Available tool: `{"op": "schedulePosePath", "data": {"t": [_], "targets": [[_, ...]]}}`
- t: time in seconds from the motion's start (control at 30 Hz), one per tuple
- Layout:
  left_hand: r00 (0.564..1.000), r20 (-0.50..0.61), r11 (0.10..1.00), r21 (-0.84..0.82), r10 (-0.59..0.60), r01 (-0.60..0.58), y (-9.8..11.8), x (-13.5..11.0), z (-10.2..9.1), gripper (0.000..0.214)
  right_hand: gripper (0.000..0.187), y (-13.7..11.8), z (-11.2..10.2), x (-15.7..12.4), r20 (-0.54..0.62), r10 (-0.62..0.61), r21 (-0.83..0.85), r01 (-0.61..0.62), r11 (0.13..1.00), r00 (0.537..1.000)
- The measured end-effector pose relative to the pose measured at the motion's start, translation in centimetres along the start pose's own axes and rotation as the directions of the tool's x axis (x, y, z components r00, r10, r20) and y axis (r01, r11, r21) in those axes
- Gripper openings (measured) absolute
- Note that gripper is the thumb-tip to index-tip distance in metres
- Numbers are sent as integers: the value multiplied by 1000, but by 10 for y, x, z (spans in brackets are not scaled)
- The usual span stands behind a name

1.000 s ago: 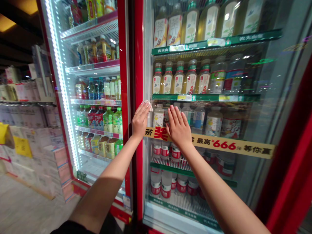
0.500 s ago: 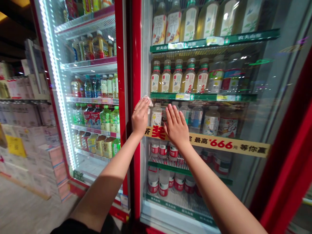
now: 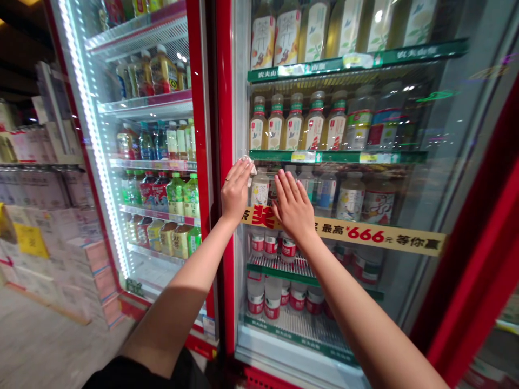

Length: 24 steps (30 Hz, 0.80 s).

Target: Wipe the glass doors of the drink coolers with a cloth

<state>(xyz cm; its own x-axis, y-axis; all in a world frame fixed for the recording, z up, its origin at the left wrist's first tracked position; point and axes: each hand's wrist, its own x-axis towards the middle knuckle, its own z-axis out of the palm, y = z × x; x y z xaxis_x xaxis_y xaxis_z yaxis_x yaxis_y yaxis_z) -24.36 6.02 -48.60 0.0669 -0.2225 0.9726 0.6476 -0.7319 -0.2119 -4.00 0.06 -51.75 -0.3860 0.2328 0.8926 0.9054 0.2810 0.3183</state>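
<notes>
My left hand (image 3: pixel 236 189) presses a crumpled white tissue (image 3: pixel 253 166) against the left edge of a fridge's glass door (image 3: pixel 421 194), beside the red door frame (image 3: pixel 225 108). Only a corner of the tissue shows past my fingertips. To the right, my right hand (image 3: pixel 292 204) lies flat on the glass with its fingers stretched out, holding nothing. Its palm covers part of a yellow printed strip (image 3: pixel 417 241) that crosses the door. Behind the glass, rows of bottled drinks (image 3: pixel 294 129) stand on shelves with green edges.
A second lit fridge (image 3: pixel 154 156) with bottles on several shelves stands to the left. Farther left are stacked cartons (image 3: pixel 60 259) on the floor (image 3: pixel 28 335). A red upright (image 3: pixel 466 302) rises at the right.
Both hands stay at nearly the same places on the door, the left shifting only slightly. The view has tilted a little, so the yellow strip appears slightly higher.
</notes>
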Motion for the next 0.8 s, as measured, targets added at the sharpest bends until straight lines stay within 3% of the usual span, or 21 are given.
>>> {"op": "schedulePosePath", "data": {"t": [0.17, 0.37, 0.47, 0.57, 0.7, 0.8], "targets": [[999, -13, 999, -12, -45, 44, 16, -16, 1, 63, 88, 17, -14, -4, 6, -95, -16, 95, 995, 995], [996, 78, 998, -41, 43, -40, 10, 3, 2, 67, 87, 46, -28, -18, -30, -91, -69, 89, 994, 995], [1000, 24, 999, -41, -9, 10, 9, 6, 4, 63, 90, 52, -29, -26, -7, -80, -91, 79, 993, 997], [996, -46, 997, -13, -75, 74, 24, -3, 10, 61, 91, 53, -26, -30, 1, -61, -105, 60, 993, 998], [999, -45, 999, 35, -5, 6, 47, -11, 23, 61, 89, 51, -23, -30, -8, -58, -98, 56, 994, 998], [998, -11, 998, 44, 54, -54, 47, 0, 28, 61, 89, 51, -23, -30, -6, -58, -87, 57, 995, 998]]}}
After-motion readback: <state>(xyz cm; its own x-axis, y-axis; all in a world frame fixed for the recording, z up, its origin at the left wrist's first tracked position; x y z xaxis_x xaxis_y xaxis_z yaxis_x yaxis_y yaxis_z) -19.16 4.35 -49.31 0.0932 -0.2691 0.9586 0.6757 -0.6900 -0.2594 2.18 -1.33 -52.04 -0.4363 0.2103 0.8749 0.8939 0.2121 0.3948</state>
